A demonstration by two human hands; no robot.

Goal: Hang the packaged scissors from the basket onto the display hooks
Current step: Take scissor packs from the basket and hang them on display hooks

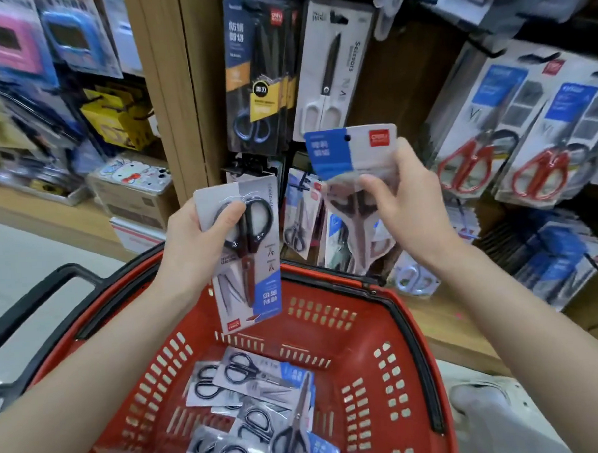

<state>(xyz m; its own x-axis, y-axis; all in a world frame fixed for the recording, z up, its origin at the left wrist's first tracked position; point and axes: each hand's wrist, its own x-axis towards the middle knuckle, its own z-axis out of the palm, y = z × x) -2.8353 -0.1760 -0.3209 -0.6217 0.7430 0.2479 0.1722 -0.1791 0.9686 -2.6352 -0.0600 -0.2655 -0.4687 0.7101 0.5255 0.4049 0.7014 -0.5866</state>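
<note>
A wooden display (404, 84) filled the back of the view, crowded with hanging scissors packs, with a post (172, 95) bounding its left edge and boxes (132, 196) on a shelf beyond that. Below it stood the red basket (364, 343), its black handle (53, 281) folded out to the left. On the display's right hung red-handled packs (492, 132) in overlapping rows. Near the post hung a black pack (250, 74) and beside it a white-handled pack (331, 64). More packs (300, 212) hung lower, partly hidden behind what the hands held. Loose packs (256, 375) lay overlapping on the basket floor. The left pack (256, 290) hung upside down over the basket's far rim, scissor handles uppermost. The left hand (195, 237) had its grip clamped on it, thumb across the handles. The right pack (342, 149) was upright in front of the display, just under the white-handled pack. The right hand (406, 201) gripped it tight by the middle, thumb in front. Its hang hole (347, 138) showed in the blue header.
</note>
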